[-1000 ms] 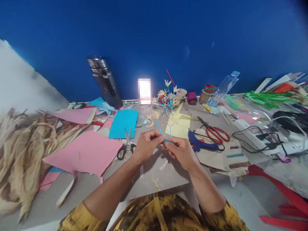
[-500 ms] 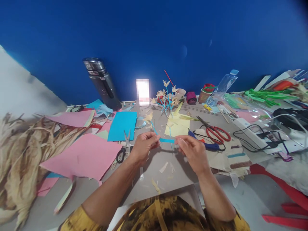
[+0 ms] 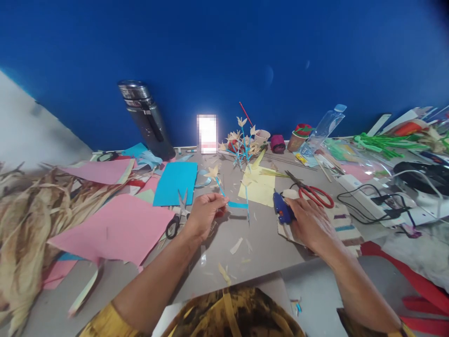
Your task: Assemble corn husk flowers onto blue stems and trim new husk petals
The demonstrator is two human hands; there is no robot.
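Note:
My left hand (image 3: 206, 213) pinches a small craft flower with a pale, dry-looking head (image 3: 213, 172) and a blue stem. A blue paper strip (image 3: 239, 205) sticks out to the right from the same fingertips. Just beyond the strip's free end lies another thin blue-wrapped stem (image 3: 246, 192), partly over a yellow paper sheet (image 3: 261, 187). At the right, my right hand (image 3: 312, 222) is closed around a blue glue gun (image 3: 282, 209) above a striped cloth (image 3: 345, 227). The hand covers much of the gun's handle.
Black-handled scissors (image 3: 181, 210) lie left of my left hand, by blue paper (image 3: 176, 183) and pink paper (image 3: 115, 229). Red-handled scissors (image 3: 317, 195) lie beyond my right hand. Finished-looking flowers (image 3: 243, 142) stand at the back. A power strip (image 3: 365, 192) with cables sits right.
My right hand has let go of the blue strip's end, moved right and closed on the glue gun. My left hand stays nearly in place, still holding the flower and strip.

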